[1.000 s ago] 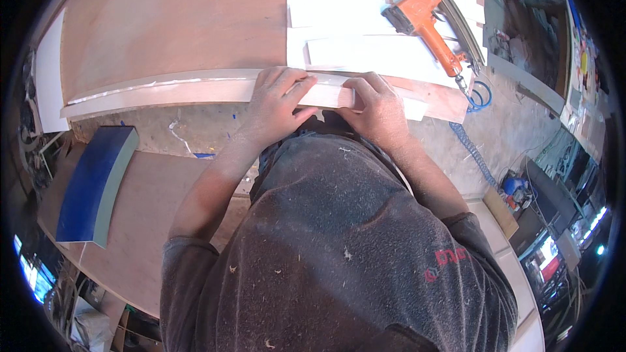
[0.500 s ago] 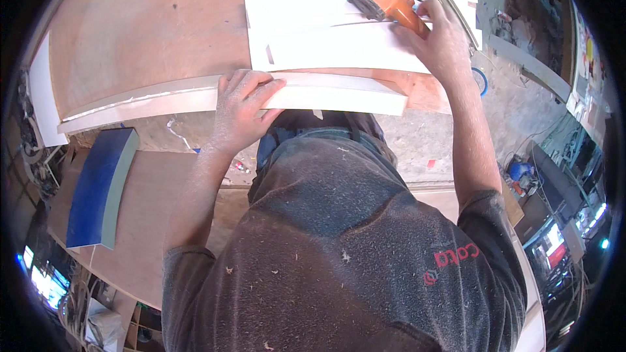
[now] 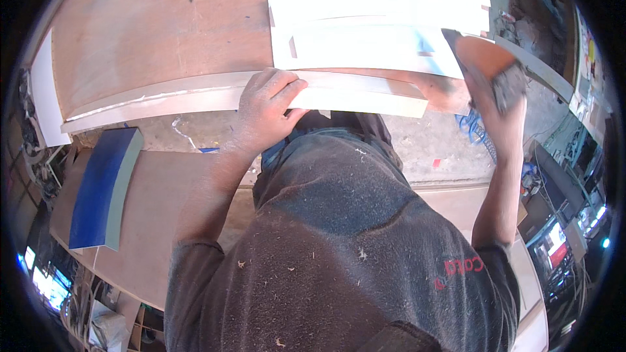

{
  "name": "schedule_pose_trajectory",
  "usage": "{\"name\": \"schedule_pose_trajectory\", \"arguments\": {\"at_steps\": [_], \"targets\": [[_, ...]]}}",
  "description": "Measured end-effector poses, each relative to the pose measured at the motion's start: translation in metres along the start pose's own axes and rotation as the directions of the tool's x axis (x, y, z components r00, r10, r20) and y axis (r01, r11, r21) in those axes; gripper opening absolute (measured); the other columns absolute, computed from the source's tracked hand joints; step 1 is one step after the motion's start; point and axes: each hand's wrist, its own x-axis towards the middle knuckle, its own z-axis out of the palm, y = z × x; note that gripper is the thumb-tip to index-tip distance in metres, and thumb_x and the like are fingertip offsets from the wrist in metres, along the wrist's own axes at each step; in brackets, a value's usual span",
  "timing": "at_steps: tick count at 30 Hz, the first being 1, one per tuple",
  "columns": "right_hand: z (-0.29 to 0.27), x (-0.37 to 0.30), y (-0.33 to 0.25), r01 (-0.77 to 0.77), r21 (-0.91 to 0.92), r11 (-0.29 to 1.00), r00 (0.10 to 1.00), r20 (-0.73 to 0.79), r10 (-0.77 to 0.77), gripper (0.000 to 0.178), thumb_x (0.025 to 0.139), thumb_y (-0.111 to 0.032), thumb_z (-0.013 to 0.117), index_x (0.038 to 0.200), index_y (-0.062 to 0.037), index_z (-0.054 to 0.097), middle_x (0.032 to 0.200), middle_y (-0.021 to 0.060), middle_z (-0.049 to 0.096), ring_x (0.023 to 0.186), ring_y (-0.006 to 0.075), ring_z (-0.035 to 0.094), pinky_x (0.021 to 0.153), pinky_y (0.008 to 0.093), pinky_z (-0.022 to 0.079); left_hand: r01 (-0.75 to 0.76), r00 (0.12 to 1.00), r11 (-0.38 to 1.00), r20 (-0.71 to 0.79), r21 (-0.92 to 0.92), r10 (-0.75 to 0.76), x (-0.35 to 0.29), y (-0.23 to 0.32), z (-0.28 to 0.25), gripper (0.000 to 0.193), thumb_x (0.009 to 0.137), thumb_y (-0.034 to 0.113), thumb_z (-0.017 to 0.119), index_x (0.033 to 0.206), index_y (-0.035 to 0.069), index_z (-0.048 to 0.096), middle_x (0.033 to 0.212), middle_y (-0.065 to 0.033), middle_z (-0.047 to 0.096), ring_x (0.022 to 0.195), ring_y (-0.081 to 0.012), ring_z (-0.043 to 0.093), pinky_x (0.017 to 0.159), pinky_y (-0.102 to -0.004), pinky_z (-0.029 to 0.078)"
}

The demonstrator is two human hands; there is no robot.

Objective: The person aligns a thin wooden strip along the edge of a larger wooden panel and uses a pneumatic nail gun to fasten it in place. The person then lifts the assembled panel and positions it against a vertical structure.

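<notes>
A curved pale strip (image 3: 365, 96), box-like at its right end, lies along the near edge of the brown wooden board (image 3: 156, 26). My left hand (image 3: 268, 101) grips the strip near its middle, fingers over the top and thumb on the near side. To the right, my right hand (image 3: 482, 94) holds an orange nail gun (image 3: 486, 55) up beyond the strip's right end. Motion smears the gun and the fingers around it. A blue coiled air hose (image 3: 477, 129) hangs beside my right wrist.
White sheets (image 3: 365, 42) with small loose strips cover the board's right part. A blue curved panel with a pale green edge (image 3: 104, 189) rests on a lower brown sheet (image 3: 163, 215) at left. Scraps dot the floor (image 3: 417, 150). Cluttered equipment stands at far right.
My right hand has lifted the nail gun off the white sheets and swung it right and nearer, turning it. My left hand still holds the strip; the whole view has shifted slightly.
</notes>
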Motion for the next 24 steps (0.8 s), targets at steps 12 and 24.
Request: {"name": "schedule_pose_trajectory", "arguments": {"at_steps": [12, 24], "targets": [[0.068, -0.131, -0.115, -0.297, 0.170, 0.940, 0.937, 0.241, 0.252, 0.042, 0.096, -0.013, 0.087, 0.133, -0.0016, 0.072, 0.122, 0.0125, 0.079, 0.114, 0.0236, 0.076, 0.097, 0.0401, 0.061, -0.061, 0.998, 0.994, 0.000, -0.086, 0.061, 0.003, -0.009, -0.001, 0.046, 0.077, 0.017, 0.091, 0.117, 0.004, 0.073, 0.111, -0.0089, 0.068, 0.110, -0.0319, 0.066, 0.094, -0.0465, 0.055], [0.102, -0.128, -0.136, -0.171, 0.023, 0.985, 0.962, 0.221, 0.162, 0.041, 0.102, -0.022, 0.082, 0.135, -0.0007, 0.068, 0.112, 0.0123, 0.078, 0.098, 0.0182, 0.078, 0.078, 0.0364, 0.065, -0.036, 0.999, 0.995, 0.025, -0.094, 0.038, 0.002, -0.013, 0.002, 0.046, 0.076, 0.016, 0.091, 0.116, 0.004, 0.074, 0.115, -0.0082, 0.067, 0.115, -0.0302, 0.065, 0.096, -0.0441, 0.057]]}}
